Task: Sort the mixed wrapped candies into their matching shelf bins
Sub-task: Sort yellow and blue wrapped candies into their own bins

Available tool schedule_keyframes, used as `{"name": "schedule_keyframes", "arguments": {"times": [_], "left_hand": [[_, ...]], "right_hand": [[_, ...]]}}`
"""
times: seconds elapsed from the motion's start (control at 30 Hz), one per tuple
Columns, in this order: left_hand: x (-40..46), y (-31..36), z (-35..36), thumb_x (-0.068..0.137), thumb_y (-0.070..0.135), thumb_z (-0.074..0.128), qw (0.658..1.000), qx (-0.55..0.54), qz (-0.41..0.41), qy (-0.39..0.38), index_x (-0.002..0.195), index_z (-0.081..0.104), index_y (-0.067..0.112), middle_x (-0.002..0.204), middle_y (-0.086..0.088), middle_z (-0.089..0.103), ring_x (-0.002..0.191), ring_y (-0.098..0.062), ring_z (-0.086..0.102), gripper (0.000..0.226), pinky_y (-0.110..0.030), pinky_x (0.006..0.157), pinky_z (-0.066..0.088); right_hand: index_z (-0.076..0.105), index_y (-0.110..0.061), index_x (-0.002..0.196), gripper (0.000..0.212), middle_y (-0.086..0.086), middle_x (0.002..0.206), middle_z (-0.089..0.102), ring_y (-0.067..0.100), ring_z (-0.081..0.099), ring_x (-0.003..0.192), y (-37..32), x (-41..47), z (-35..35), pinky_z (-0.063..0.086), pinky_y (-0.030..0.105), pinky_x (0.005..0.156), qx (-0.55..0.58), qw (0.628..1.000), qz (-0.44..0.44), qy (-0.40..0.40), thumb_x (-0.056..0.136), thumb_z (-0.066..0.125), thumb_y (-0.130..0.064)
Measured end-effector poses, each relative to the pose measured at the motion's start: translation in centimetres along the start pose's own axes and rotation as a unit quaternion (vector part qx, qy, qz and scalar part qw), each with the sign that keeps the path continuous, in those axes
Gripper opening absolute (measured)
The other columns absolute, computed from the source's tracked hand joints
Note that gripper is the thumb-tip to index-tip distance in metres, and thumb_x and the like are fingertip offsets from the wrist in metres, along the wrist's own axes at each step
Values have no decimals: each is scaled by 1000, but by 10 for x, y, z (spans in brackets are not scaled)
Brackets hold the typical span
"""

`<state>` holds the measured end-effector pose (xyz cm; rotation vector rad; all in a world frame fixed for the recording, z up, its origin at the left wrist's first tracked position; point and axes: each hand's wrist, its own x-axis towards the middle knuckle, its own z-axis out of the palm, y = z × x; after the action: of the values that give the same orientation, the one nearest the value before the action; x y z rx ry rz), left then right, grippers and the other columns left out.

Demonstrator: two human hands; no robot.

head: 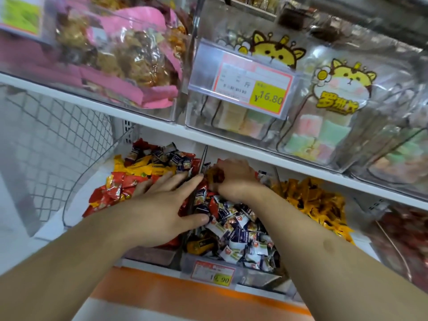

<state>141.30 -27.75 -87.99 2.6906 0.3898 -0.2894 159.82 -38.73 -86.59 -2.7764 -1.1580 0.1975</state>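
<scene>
- Nearest to me, an orange shelf edge (162, 290) runs under both forearms, with a small price tag (214, 273) clipped to the front of the middle bin (259, 274).
- My left hand (162, 205) lies flat with fingers spread and straight, pressing on the red and yellow candies (115, 188) in the left bin (69, 205); its thumb touches the navy-and-white candies (240, 230) across the clear divider. It grips nothing.
- Those navy-and-white candies fill the middle bin, with a few red pieces and 1 orange piece (199, 245) mixed in.
- My right hand (231, 177) reaches deeper into the middle bin, fingers curled around a dark red wrapped candy (216, 177).
- Right of it, the next bin holds orange-yellow candies (310, 200).
- More navy-and-white pieces (169, 156) sit at the back of the left bin.
- Above, a white shelf (162, 129) carries clear bins: pink packs (129, 54) on the left, pastel sweets in cat-printed bags (333, 112) on the right, behind a price label (252, 86) reading 16.80.
</scene>
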Motion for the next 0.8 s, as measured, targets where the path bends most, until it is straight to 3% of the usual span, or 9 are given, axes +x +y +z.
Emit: {"name": "schedule_keyframes", "arguments": {"times": [0.07,0.13,0.27,0.33,0.43,0.53,0.6,0.67,0.8], "left_hand": [[-2,2,0,87,85,29,1000,-6,-2,2,148,-26,59,164,19,-27,150,-6,-29,87,-46,125,-11],[-1,3,0,86,85,31,1000,-12,-2,-2,149,-26,58,164,21,-28,150,-6,-29,89,-46,125,-10],[1,6,-1,86,85,32,1000,-15,-3,-10,149,-27,58,163,22,-28,151,-6,-27,90,-47,125,-9],[1,7,-2,88,83,33,1000,-13,-6,-10,150,-26,57,164,21,-27,151,-7,-26,90,-47,125,-9],[1,8,-3,89,82,33,1000,-15,-7,-7,151,-25,56,165,19,-25,152,-7,-25,88,-47,126,-8],[0,9,-1,91,80,33,1000,-10,-6,5,152,-24,53,166,18,-24,152,-7,-23,88,-47,126,-7],[0,11,0,92,79,34,1000,-10,-7,15,153,-24,51,166,18,-23,153,-6,-21,89,-46,126,-6],[-1,13,1,92,79,34,1000,-12,-7,23,154,-24,49,166,19,-24,153,-5,-20,90,-45,126,-6],[-6,20,6,91,80,33,999,-12,-7,32,156,-24,44,165,17,-27,153,-6,-20,93,-46,126,-5]], "right_hand": [[65,-30,119,35,-7,107,52,18,48,105,2,0,1,53,37,89,45,999,9,3,87,79,-33],[63,-31,116,39,-7,109,54,20,55,104,2,-2,2,63,38,78,86,996,17,13,83,83,-27],[61,-30,99,29,-2,99,64,22,67,87,8,-4,8,64,37,61,143,987,38,61,83,76,-10],[62,-28,100,26,-1,96,66,19,70,80,9,-10,3,61,32,54,226,970,57,73,86,76,-11],[67,-24,110,18,-1,95,69,10,71,74,16,-36,-9,62,28,62,308,943,88,86,93,75,-25],[72,-28,103,20,-4,90,75,14,70,73,36,-78,-17,62,39,74,311,929,128,152,92,74,-45],[73,-27,101,17,-11,86,76,7,68,72,56,-106,-23,55,33,71,357,897,121,232,89,79,-37],[75,-22,92,8,-10,82,76,7,69,74,77,-129,-30,53,33,72,388,873,143,260,89,81,-27],[74,-25,102,16,-7,86,76,24,72,89,116,-155,-34,57,43,84,321,884,228,253,89,80,-31]]}}
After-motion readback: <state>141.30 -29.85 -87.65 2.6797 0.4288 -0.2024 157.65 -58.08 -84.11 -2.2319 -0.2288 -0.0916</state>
